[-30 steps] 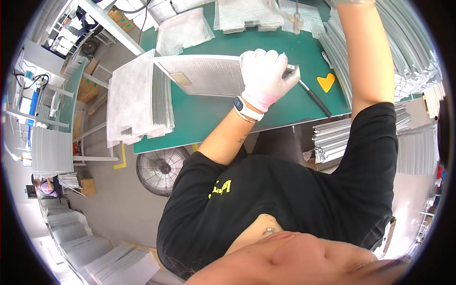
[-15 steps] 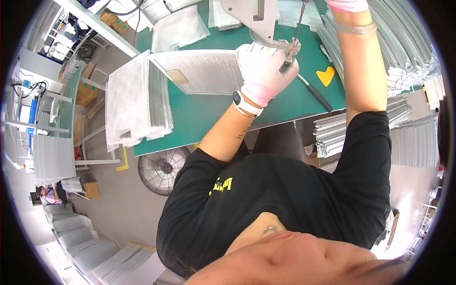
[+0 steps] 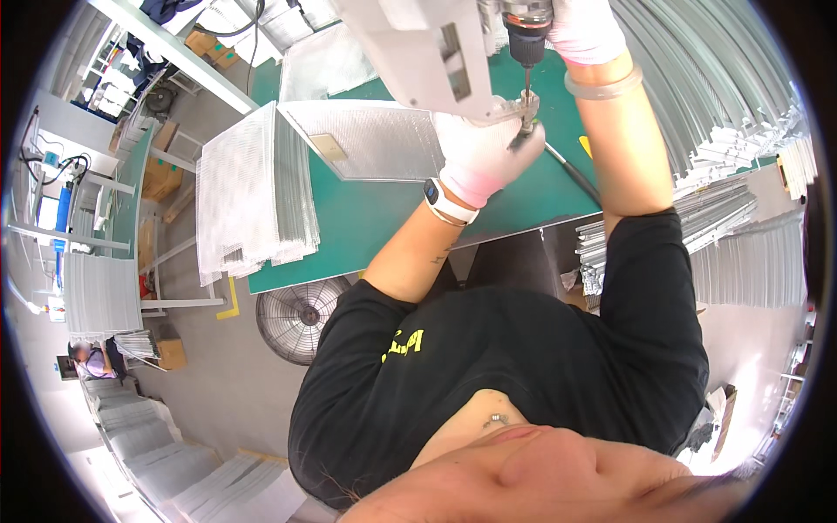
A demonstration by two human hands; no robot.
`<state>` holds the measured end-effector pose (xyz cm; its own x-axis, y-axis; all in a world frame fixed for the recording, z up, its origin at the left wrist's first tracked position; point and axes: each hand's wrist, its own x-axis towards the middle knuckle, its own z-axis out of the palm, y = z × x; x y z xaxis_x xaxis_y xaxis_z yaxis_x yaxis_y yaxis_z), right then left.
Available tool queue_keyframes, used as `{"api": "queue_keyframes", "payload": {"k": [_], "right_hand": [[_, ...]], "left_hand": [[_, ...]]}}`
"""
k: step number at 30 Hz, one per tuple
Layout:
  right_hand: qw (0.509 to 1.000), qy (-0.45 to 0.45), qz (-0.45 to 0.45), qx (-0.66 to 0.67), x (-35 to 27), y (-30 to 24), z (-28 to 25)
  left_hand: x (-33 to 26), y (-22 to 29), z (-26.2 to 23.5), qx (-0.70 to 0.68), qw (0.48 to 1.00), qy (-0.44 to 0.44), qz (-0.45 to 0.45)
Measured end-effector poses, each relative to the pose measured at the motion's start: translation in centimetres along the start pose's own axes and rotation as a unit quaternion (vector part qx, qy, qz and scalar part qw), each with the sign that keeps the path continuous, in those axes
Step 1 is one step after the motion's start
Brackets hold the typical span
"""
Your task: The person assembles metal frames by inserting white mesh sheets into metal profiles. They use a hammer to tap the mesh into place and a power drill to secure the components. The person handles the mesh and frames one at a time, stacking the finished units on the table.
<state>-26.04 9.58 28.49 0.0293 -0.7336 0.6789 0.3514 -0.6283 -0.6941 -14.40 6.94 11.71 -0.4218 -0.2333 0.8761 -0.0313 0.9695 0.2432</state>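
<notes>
My left hand [image 3: 484, 150], in a white glove with a pink cuff, is closed round a small metal fitting [image 3: 525, 118] at the lower end of a large light-grey slotted part [image 3: 427, 57]. Above it my right hand [image 3: 588, 30], also gloved, grips a power drill [image 3: 528, 39] that is partly cut off by the top edge. Its long thin bit points down and meets the fitting. Behind my left hand stands a framed mesh panel [image 3: 384, 144], tilted, with a beige label on it. The right hand's fingers are partly hidden.
A stack of mesh sheets [image 3: 244, 192] overhangs the left of the green table [image 3: 349, 227]. Beside my right forearm lie a dark-handled tool [image 3: 571, 174] and many metal strips [image 3: 697, 78]. A floor fan [image 3: 305, 314] stands below. A person [image 3: 91, 359] is far left.
My right hand has moved left and down, bringing the drill body into view above the fitting. The grey part looks larger and shifted left. My left hand stays nearly where it was.
</notes>
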Motion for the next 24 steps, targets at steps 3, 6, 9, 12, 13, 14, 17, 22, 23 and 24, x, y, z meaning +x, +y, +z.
{"api": "queue_keyframes", "payload": {"k": [3, 6, 9, 12, 13, 14, 17, 22, 23, 24], "right_hand": [[0.995, 0.075, 0.05, 0.052, -0.6, -0.1, 0.0], [0.992, 0.031, 0.018, 0.124, -0.5, 1.0, 0.3], [0.99, 0.078, 0.009, 0.119, -1.2, 1.8, -0.1], [0.987, 0.117, -0.007, 0.111, -1.6, 2.1, -0.5], [0.986, 0.127, -0.011, 0.109, -1.6, 2.1, -0.6], [0.985, 0.134, -0.013, 0.107, -1.7, 2.3, -0.5], [0.982, 0.16, -0.011, 0.103, -2.1, 2.7, -0.7], [0.984, 0.165, 0.004, 0.062, -3.2, 2.7, -2.6], [0.987, 0.146, 0.0, 0.062, -3.2, 2.7, -2.5], [0.99, 0.124, -0.02, 0.067, -3.0, 2.8, -2.5]], "left_hand": [[-0.5, 0.1, 0.2, -0.027, 0.999, 0.044, 0.019], [-0.3, 0.1, -0.3, -0.041, 0.998, 0.035, 0.037], [-0.5, 0.0, -0.2, -0.071, 0.997, -0.003, 0.014], [-0.1, 0.0, -0.7, -0.065, 0.996, -0.052, -0.014], [0.1, 0.0, -1.0, -0.06, 0.996, -0.068, -0.021], [0.2, -0.1, -1.0, -0.045, 0.996, -0.079, -0.021], [0.9, 0.4, -1.3, -0.029, 0.999, -0.043, -0.006], [1.3, 0.8, -1.4, -0.018, 0.998, -0.056, -0.005], [0.9, 0.7, -1.5, -0.02, 0.992, -0.114, -0.043], [0.5, 0.6, -1.6, -0.022, 0.982, -0.172, -0.08]]}}
